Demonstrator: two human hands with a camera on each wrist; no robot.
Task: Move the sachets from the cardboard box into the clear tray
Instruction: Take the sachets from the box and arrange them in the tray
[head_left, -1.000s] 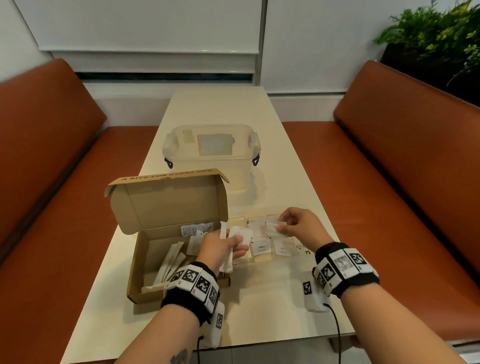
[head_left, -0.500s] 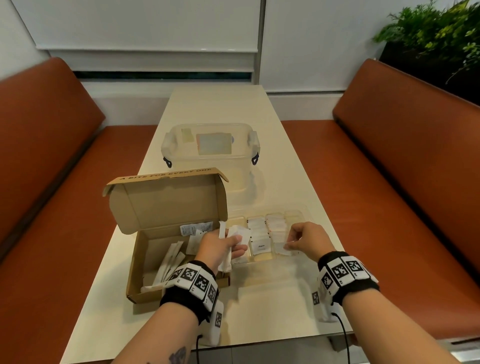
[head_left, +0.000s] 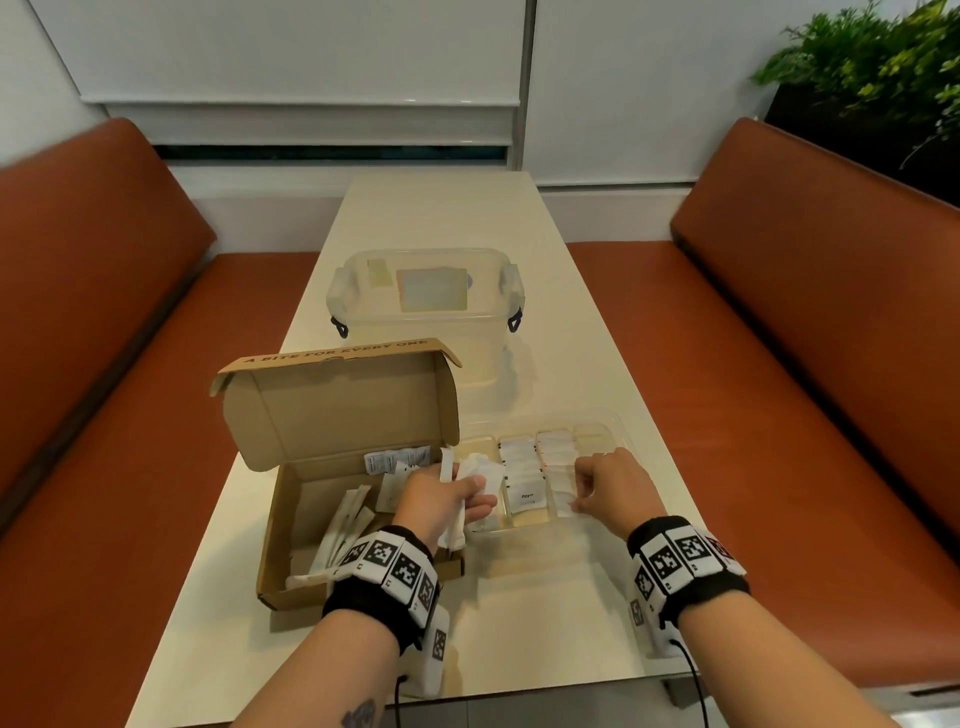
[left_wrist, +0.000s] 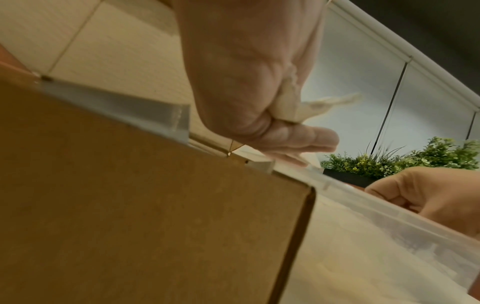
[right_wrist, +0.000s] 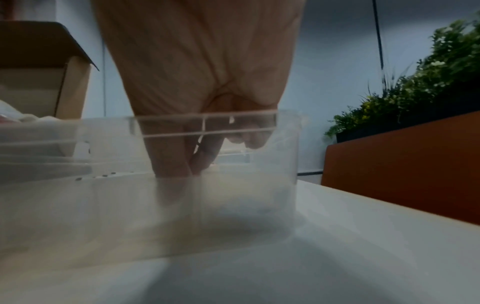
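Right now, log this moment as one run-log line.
left hand: holds sachet bunch beside cardboard box | right hand: fingertips pinching sachet in clear tray | long sachets remain in box

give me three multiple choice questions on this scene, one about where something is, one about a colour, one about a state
1. Where is the lidded plastic tub?
A. beyond the cardboard box, farther up the table
B. inside the cardboard box
C. on the right bench

2. What colour are the benches?
A. grey
B. reddish brown
C. green

3. What is the left hand doing?
A. lying flat on the table
B. closing the box flap
C. holding a bunch of white sachets

Answers:
1 A, the head view shows the tub standing past the box's raised flap.
2 B, both cushions either side of the table are reddish brown.
3 C, white packets stick out from its curled fingers, while the right hand reaches into the clear tray.
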